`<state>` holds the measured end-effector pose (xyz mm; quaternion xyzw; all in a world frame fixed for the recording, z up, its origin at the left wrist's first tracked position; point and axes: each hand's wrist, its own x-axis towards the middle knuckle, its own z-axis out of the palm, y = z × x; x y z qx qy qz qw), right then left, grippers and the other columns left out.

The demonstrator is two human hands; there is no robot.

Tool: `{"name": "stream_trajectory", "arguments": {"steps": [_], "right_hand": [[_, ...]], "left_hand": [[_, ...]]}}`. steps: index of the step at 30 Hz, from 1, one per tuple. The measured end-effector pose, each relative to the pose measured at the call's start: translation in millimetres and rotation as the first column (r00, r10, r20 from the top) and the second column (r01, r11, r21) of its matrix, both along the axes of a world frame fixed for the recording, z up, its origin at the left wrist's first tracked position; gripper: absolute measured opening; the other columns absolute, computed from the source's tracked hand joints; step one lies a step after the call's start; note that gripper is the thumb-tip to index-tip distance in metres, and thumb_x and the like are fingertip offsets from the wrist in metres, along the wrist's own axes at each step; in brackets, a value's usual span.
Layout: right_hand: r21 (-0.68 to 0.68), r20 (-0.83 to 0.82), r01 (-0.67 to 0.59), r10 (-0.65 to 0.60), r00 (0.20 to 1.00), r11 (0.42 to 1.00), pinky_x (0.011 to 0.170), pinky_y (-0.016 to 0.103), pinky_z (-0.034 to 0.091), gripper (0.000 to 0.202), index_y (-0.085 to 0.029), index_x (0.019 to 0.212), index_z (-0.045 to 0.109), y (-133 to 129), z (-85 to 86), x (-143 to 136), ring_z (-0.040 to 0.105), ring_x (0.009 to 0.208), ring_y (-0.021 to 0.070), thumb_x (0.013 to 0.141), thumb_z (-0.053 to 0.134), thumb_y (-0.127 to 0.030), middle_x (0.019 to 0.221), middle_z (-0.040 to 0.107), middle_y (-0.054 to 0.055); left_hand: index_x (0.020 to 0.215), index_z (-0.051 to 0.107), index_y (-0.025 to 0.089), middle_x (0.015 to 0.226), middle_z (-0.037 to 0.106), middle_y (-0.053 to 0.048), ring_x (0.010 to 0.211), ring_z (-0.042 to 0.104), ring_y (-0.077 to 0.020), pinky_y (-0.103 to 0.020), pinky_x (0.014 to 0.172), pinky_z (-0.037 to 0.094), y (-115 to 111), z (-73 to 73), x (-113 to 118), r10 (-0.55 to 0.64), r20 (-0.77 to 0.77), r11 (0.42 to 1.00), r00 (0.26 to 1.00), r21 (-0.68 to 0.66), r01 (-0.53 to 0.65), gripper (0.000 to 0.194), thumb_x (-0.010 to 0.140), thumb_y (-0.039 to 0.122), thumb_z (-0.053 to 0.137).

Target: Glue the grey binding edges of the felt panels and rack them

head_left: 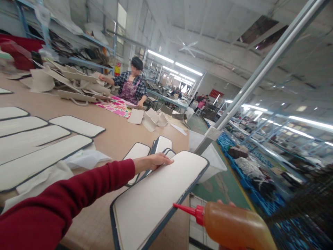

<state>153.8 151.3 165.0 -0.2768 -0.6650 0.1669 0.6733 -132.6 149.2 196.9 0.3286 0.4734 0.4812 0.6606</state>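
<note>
Wrapped around an amber squeeze bottle, a right hand showed only parts of its fingers, its palm hidden behind the bottle and the bottle's base cut off by the frame. The bottle's sides looked smooth, likely yielding and perhaps slippery, best gripped around the body. Its red nozzle pointed at the near edge of a dark-bordered white panel; whether the tip touched, or any liquid had emerged, was hard to make out. The panel slanted over the table's edge, its lowest corner out of frame. It appeared light and stiff, suited to an edge hold, with the white face probably easy to smudge. The left hand pinched its far edge, thumb toward the white face, fingers beneath largely out of sight. Just beyond, smaller panels lay partly covered on the brown table. Farther off, a co-worker sat by a floral cloth; workers in the distance were too small to read.
</note>
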Motion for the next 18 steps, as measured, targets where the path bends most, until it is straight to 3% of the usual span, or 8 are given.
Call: {"name": "stream_trajectory", "arguments": {"steps": [8, 18], "right_hand": [[-0.091, -0.052, -0.015, 0.01, 0.999, 0.996, 0.078, 0.044, 0.052, 0.042, -0.017, 0.119, 0.049, -57, 24.7, -3, 0.057, 0.098, 0.0226, 0.085, 0.055, -0.04, 0.116, 0.055, 0.009], [-0.102, -0.09, -0.022, 0.013, 0.996, 0.995, 0.08, 0.045, 0.051, 0.039, -0.017, 0.118, 0.05, -65, 38.5, -12, 0.057, 0.1, 0.0226, 0.085, 0.055, -0.039, 0.117, 0.055, 0.009]], "left_hand": [[0.062, 0.065, 0.011, 0.061, 0.071, -0.007, 0.053, 0.064, -0.0194, -0.032, 0.061, 0.053, 5, -0.2, -1, 0.009, -0.001, 0.999, 1.0, -0.045, -0.009, 0.045, 0.036, 0.039, 0.088], [0.064, 0.062, 0.012, 0.062, 0.07, -0.006, 0.054, 0.063, -0.0183, -0.032, 0.061, 0.053, 9, 4.6, 0, 0.054, -0.032, 0.997, 0.998, -0.054, -0.055, 0.032, 0.051, 0.028, 0.085]]}}
